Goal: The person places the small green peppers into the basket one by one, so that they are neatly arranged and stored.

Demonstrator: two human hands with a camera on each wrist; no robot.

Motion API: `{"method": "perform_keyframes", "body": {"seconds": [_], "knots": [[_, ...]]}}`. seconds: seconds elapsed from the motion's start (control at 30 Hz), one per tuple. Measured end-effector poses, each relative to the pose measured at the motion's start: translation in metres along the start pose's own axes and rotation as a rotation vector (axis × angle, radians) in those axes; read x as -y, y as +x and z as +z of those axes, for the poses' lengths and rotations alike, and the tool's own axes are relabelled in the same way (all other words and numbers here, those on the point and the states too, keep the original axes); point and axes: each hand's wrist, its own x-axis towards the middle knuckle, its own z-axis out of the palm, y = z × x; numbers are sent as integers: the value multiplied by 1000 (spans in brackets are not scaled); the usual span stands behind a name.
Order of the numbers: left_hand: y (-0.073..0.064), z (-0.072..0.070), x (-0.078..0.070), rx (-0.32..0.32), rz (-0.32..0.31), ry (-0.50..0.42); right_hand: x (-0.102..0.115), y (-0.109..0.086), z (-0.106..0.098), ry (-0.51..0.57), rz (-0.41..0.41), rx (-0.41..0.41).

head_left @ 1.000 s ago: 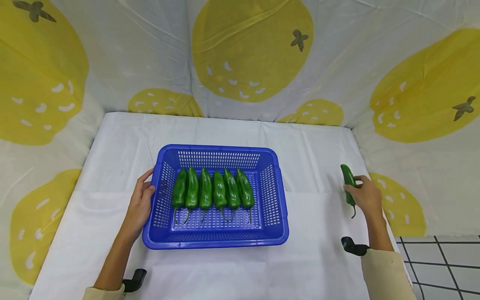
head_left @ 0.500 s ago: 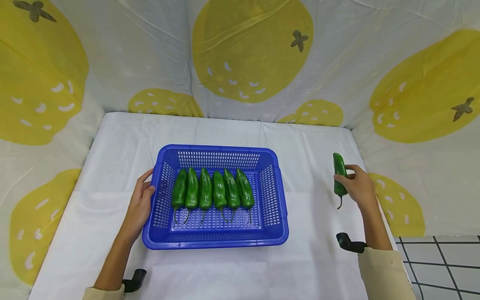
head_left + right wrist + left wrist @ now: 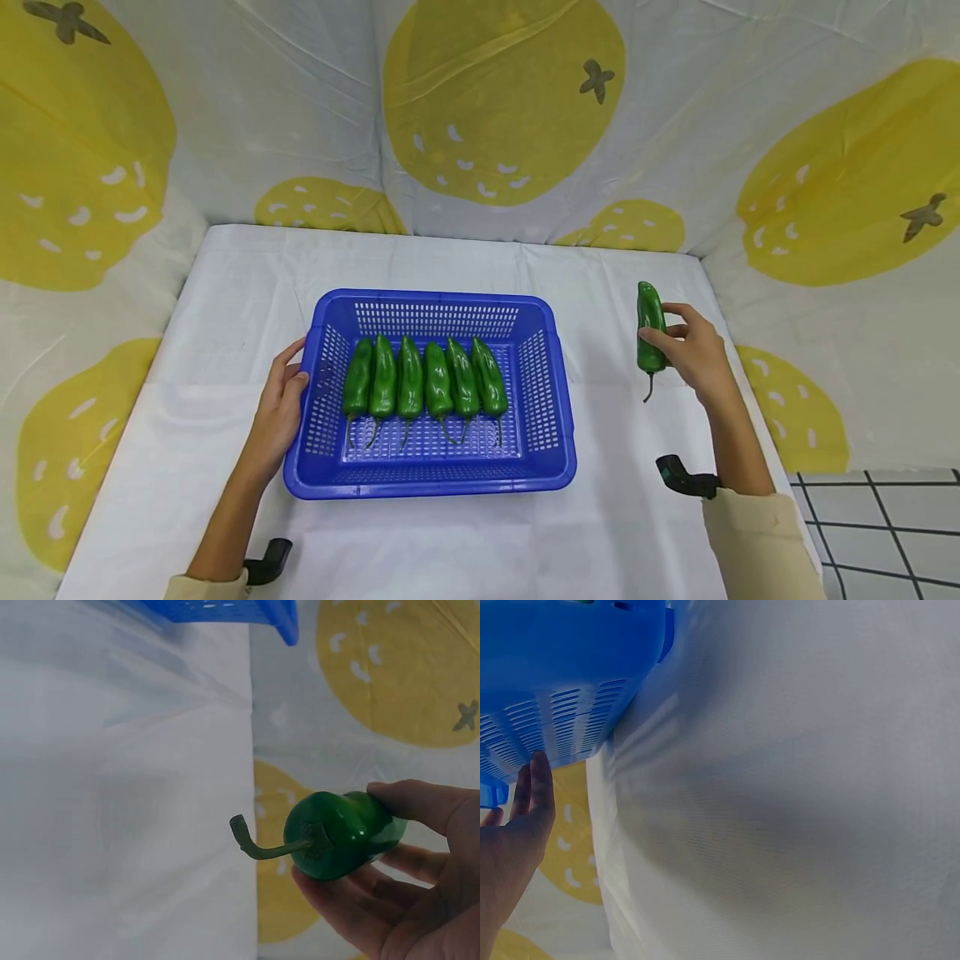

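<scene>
A blue plastic basket (image 3: 431,485) with slotted walls stands on the white cloth, left of centre in the head view. Several green peppers (image 3: 411,379) lie side by side in it, stems toward me. My left hand (image 3: 280,408) rests against the basket's left side; in the left wrist view its fairly straight fingers (image 3: 541,787) touch the outer wall. Right of the basket, my right hand (image 3: 696,354) holds another green pepper (image 3: 649,329) between thumb and fingers, its stem hanging toward me. In the right wrist view, the pepper's curved stem (image 3: 259,847) points left.
A white cloth (image 3: 480,550) covers the table. Around its back and sides hangs a curtain (image 3: 675,108) printed with large yellow fruit. Tiled floor (image 3: 885,533) shows at the lower right. Each wrist wears a black camera mount (image 3: 686,478).
My right hand has moved left and farther from me with the pepper, nearer the basket. My left hand, the basket and the peppers inside have not moved.
</scene>
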Motion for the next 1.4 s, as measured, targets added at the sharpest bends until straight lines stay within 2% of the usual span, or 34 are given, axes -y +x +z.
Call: {"method": "perform_keyframes", "body": {"seconds": [0.27, 0.6, 0.8, 1.1, 1.4], "knots": [[0, 0, 1, 4, -4, 0, 30, 0, 16, 86, -27, 61], [0, 1, 0, 6, -2, -3, 63, 3, 45, 242, -71, 200], [0, 0, -2, 4, 8, 8, 75, 8, 66, 311, -80, 274], [0, 0, -4, 12, 15, 3, 86, 7, 99, 333, -55, 387], [-1, 0, -5, 8, 11, 4, 92, 3, 124, 239, -70, 441]]}}
